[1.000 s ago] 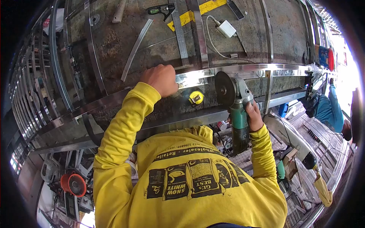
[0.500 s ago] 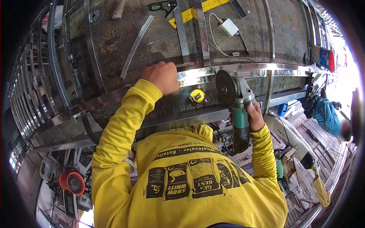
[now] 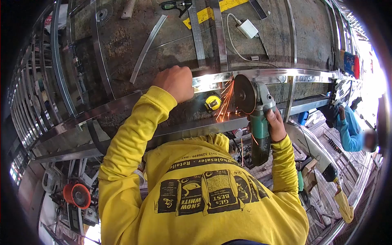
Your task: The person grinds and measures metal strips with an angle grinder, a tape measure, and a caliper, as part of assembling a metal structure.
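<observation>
My right hand [image 3: 276, 124] is wrapped round the green body of an angle grinder [image 3: 259, 134]. The grinder's dark disc [image 3: 244, 94] touches the shiny metal tube [image 3: 212, 81], and orange sparks [image 3: 227, 100] spray from the contact down toward me. To the left of the disc, my left hand [image 3: 175, 83] is closed over the same tube, its fingertips hidden behind the knuckles. A yellow tape measure [image 3: 212, 102] lies below the tube, between my left hand and the disc.
On the worktable lie a loose metal strip [image 3: 148, 49], a combination square [image 3: 196, 36], a yellow ruler [image 3: 204, 16] and a white adapter with cable [image 3: 247, 28]. Metal bars cross the table. A person in a blue sleeve [image 3: 349, 128] is at the far right, and an orange-rimmed round object [image 3: 81, 196] stands lower left.
Sparks now fly from the disc, where none showed before. The grinder has shifted very slightly right and up. My left hand stays on the tube. The person at right has moved an arm.
</observation>
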